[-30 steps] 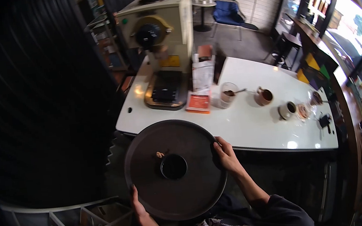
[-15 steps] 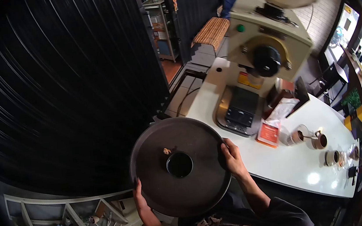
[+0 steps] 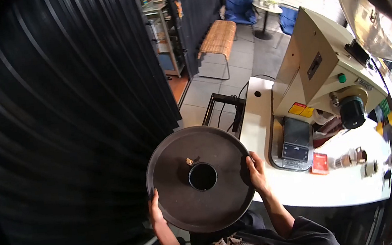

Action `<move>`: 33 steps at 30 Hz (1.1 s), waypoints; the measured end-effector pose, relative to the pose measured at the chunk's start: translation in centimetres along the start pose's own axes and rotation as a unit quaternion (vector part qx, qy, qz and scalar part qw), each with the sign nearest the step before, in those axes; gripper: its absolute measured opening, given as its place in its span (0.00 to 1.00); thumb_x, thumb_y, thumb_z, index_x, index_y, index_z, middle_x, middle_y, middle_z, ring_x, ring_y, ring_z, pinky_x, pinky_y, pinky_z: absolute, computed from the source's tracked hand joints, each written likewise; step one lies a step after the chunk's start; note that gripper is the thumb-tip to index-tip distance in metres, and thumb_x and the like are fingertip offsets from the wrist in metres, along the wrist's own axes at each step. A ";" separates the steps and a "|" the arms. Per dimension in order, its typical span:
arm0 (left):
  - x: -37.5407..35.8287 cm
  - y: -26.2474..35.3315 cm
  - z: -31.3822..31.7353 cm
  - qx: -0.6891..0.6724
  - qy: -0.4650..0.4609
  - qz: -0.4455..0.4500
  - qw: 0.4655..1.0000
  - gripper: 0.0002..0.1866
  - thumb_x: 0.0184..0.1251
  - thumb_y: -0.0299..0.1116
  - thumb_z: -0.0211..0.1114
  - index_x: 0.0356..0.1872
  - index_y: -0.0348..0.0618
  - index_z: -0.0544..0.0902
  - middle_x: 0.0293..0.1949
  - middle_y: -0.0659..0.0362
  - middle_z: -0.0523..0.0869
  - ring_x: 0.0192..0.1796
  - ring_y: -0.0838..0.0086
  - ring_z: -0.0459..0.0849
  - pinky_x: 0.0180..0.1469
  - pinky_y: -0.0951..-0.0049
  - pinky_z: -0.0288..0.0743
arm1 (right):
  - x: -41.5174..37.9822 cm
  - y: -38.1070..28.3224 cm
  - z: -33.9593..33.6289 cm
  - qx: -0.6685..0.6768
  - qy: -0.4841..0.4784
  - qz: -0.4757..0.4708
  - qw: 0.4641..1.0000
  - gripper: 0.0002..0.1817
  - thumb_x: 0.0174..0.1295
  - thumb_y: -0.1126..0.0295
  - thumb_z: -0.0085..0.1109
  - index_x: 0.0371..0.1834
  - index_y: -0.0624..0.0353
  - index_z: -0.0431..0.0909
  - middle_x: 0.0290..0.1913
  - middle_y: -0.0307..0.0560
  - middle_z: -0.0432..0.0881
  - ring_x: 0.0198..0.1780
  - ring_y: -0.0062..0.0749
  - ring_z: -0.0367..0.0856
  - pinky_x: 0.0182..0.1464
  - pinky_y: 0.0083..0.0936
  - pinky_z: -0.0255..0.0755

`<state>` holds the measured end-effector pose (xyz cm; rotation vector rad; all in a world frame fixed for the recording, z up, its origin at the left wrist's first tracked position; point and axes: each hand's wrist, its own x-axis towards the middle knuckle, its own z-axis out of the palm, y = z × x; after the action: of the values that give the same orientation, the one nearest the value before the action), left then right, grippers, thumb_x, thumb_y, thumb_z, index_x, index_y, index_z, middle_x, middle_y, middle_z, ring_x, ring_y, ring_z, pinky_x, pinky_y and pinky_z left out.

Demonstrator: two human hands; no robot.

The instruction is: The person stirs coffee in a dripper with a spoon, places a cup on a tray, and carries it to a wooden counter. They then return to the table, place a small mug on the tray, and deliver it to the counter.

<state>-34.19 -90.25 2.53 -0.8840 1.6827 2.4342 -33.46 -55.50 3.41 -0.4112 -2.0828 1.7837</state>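
Note:
A round dark brown serving tray [image 3: 232,195] is held level in front of my body, gripped at both sides. My left hand [image 3: 155,212] is closed on its left rim, fingers partly hidden beneath. On the right rim, my right hand [image 3: 257,172] has its thumb on top and its fingers under the edge. Near the tray's middle stands a round dark cup [image 3: 202,176], seen from above. Beside the cup, toward the far left, lies a small tan object [image 3: 189,162], too small to name.
To the right, a white counter [image 3: 280,195] bears a beige coffee grinder [image 3: 314,67], a black scale [image 3: 296,138], an orange packet [image 3: 320,163] and several cups. A black corrugated wall [image 3: 75,111] runs along the left. Ahead are a wicker bench [image 3: 218,39] and a blue chair [image 3: 240,9].
My view has swung forward, so the grinder and counter have shifted right and the blue chairs and small table show. Both hands still hold the tray, with the cup on it.

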 end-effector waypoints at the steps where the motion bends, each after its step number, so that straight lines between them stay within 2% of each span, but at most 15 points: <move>1: 1.6 1.8 1.2 0.000 0.009 -0.025 1.000 0.35 0.66 0.44 0.70 0.67 0.32 0.68 0.62 0.48 0.76 0.62 0.62 0.77 0.62 0.62 0.72 | 0.4 -0.8 0.9 -0.011 0.002 0.010 1.000 0.16 0.75 0.61 0.52 0.52 0.63 0.77 0.30 0.30 0.70 0.32 0.16 0.64 0.34 0.18 0.61; 2: 4.1 2.9 1.5 0.013 -0.012 -0.026 1.000 0.35 0.66 0.44 0.70 0.67 0.32 0.68 0.62 0.48 0.76 0.62 0.62 0.77 0.62 0.62 0.72 | 1.0 -0.9 1.9 -0.009 0.027 0.010 1.000 0.16 0.75 0.61 0.52 0.52 0.63 0.77 0.30 0.30 0.70 0.32 0.16 0.64 0.34 0.18 0.61; 4: 9.4 4.8 2.0 0.023 -0.113 0.003 0.993 0.36 0.65 0.45 0.71 0.65 0.32 0.69 0.62 0.48 0.77 0.62 0.62 0.77 0.61 0.61 0.73 | 1.5 0.1 4.1 0.012 0.044 0.054 0.998 0.22 0.75 0.57 0.49 0.57 0.67 0.75 0.41 0.53 0.83 0.46 0.34 0.78 0.52 0.31 0.71; 6: 13.6 6.9 3.5 0.043 -0.133 -0.022 0.990 0.36 0.65 0.46 0.71 0.65 0.32 0.69 0.62 0.48 0.77 0.62 0.62 0.78 0.62 0.62 0.74 | 2.1 2.4 6.4 -0.021 0.103 0.084 0.991 0.22 0.75 0.58 0.49 0.57 0.67 0.75 0.43 0.52 0.83 0.47 0.34 0.78 0.53 0.30 0.70; 8: 17.0 9.3 5.1 0.068 -0.180 -0.037 0.981 0.35 0.66 0.46 0.70 0.65 0.32 0.70 0.61 0.49 0.78 0.61 0.63 0.78 0.61 0.63 0.74 | 2.8 2.2 9.0 0.030 0.169 0.025 0.985 0.16 0.75 0.62 0.52 0.55 0.64 0.76 0.30 0.28 0.70 0.31 0.13 0.64 0.32 0.15 0.59; 13: 24.1 12.5 9.9 0.066 -0.295 -0.075 0.950 0.33 0.68 0.45 0.68 0.65 0.31 0.71 0.61 0.50 0.78 0.60 0.63 0.79 0.61 0.64 0.74 | 5.8 -2.6 12.4 0.041 0.213 0.072 0.974 0.16 0.76 0.63 0.50 0.56 0.65 0.76 0.32 0.28 0.71 0.33 0.12 0.65 0.35 0.15 0.61; 18: 30.6 12.9 15.9 0.086 -0.354 -0.100 0.926 0.30 0.70 0.43 0.65 0.65 0.31 0.71 0.60 0.49 0.79 0.60 0.63 0.80 0.60 0.65 0.75 | 9.9 -1.9 14.4 0.025 0.277 0.081 0.957 0.16 0.76 0.64 0.50 0.56 0.65 0.76 0.33 0.28 0.72 0.33 0.12 0.66 0.36 0.15 0.62; 20: 32.7 13.1 18.3 0.106 -0.362 -0.116 0.919 0.29 0.71 0.42 0.64 0.64 0.30 0.72 0.60 0.49 0.80 0.59 0.63 0.80 0.60 0.65 0.75 | 11.8 -1.0 14.4 0.057 0.288 0.091 0.952 0.17 0.76 0.67 0.47 0.58 0.69 0.75 0.43 0.44 0.84 0.46 0.23 0.78 0.50 0.23 0.71; 21: 33.9 13.1 19.8 0.116 -0.367 -0.126 0.915 0.28 0.72 0.41 0.63 0.63 0.30 0.73 0.59 0.50 0.80 0.59 0.63 0.81 0.60 0.65 0.75 | 13.0 -0.7 14.5 0.048 0.293 0.082 0.951 0.17 0.76 0.67 0.47 0.58 0.69 0.74 0.45 0.45 0.84 0.49 0.24 0.78 0.53 0.23 0.70; 22: 35.0 13.0 21.5 0.117 -0.371 -0.123 0.913 0.28 0.72 0.41 0.63 0.63 0.30 0.73 0.59 0.50 0.80 0.59 0.63 0.81 0.60 0.65 0.75 | 14.2 0.0 14.5 0.049 0.296 0.079 0.951 0.17 0.76 0.67 0.47 0.58 0.69 0.74 0.45 0.45 0.84 0.49 0.24 0.78 0.53 0.23 0.70; 24: 36.7 12.9 24.4 0.121 -0.397 -0.120 0.902 0.25 0.73 0.40 0.61 0.61 0.29 0.75 0.58 0.50 0.82 0.57 0.64 0.82 0.59 0.66 0.76 | 16.7 1.0 14.6 0.014 0.343 0.030 0.939 0.17 0.76 0.67 0.48 0.59 0.67 0.75 0.40 0.34 0.80 0.42 0.15 0.74 0.47 0.15 0.68; 25: 37.4 13.3 25.9 0.115 -0.427 -0.146 0.885 0.23 0.75 0.39 0.59 0.61 0.29 0.76 0.57 0.50 0.83 0.56 0.65 0.83 0.59 0.66 0.76 | 17.6 1.0 14.3 0.066 0.329 0.071 0.939 0.17 0.76 0.67 0.47 0.59 0.69 0.74 0.48 0.46 0.84 0.51 0.25 0.77 0.56 0.24 0.70; 29: 40.1 13.3 32.8 0.149 -0.455 -0.114 0.871 0.24 0.76 0.42 0.57 0.62 0.32 0.75 0.60 0.50 0.81 0.59 0.63 0.81 0.62 0.64 0.74 | 22.8 2.7 13.2 0.069 0.368 0.065 0.925 0.17 0.76 0.67 0.48 0.58 0.69 0.75 0.48 0.45 0.84 0.51 0.25 0.77 0.56 0.23 0.69; 31: 41.1 13.9 35.9 0.162 -0.476 -0.134 0.854 0.25 0.76 0.42 0.56 0.63 0.32 0.75 0.60 0.50 0.81 0.59 0.63 0.81 0.62 0.65 0.75 | 25.2 2.3 12.6 -0.015 0.402 0.038 0.915 0.16 0.76 0.68 0.48 0.57 0.69 0.76 0.46 0.44 0.84 0.50 0.24 0.77 0.55 0.22 0.69; 33: 41.4 14.7 39.3 0.171 -0.494 -0.147 0.840 0.25 0.76 0.42 0.55 0.63 0.31 0.74 0.60 0.50 0.81 0.59 0.64 0.82 0.62 0.65 0.74 | 27.4 2.2 11.6 -0.012 0.406 0.062 0.912 0.15 0.75 0.69 0.47 0.56 0.69 0.76 0.44 0.43 0.83 0.48 0.23 0.77 0.54 0.22 0.69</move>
<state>-90.47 -73.05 4.57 0.1812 1.3235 1.7412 -63.15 -53.12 2.08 -1.0948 -1.4929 1.3000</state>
